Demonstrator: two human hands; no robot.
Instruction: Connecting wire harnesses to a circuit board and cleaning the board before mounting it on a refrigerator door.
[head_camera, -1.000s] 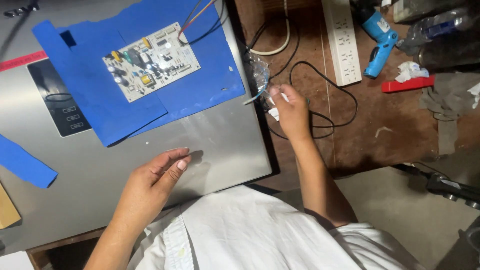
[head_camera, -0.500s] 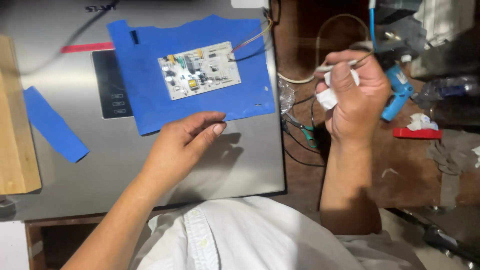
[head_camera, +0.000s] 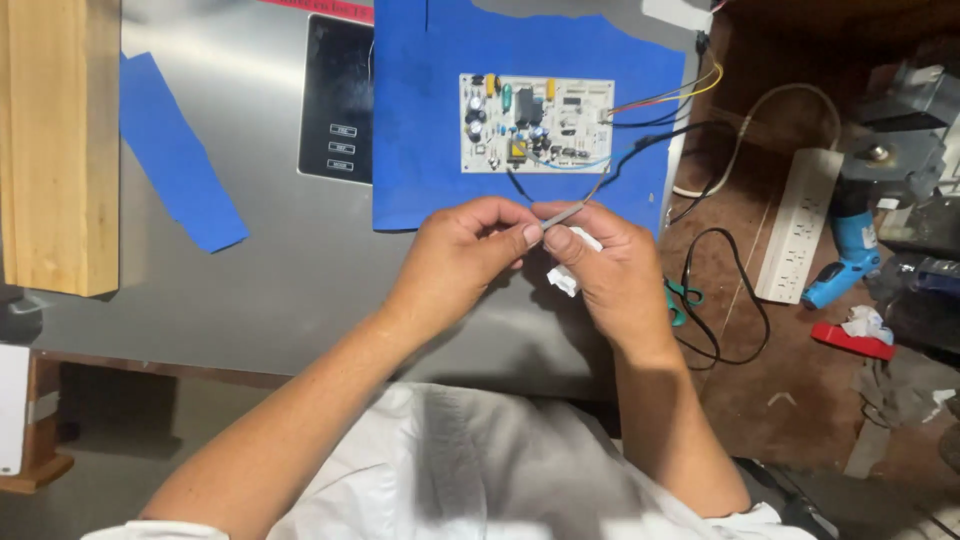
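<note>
Both hands (head_camera: 545, 255) — thin grey tool (head_camera: 567, 214)

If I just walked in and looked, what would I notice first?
Probably the bright blue sheet on the shiny metal panel, with a white circuit board full of small parts lying on it at the top middle. Just below, the left hand and right hand meet, pinching a thin grey wire, with a bit of white tissue in the right hand. A white power strip lies on the brown table at right.
</note>
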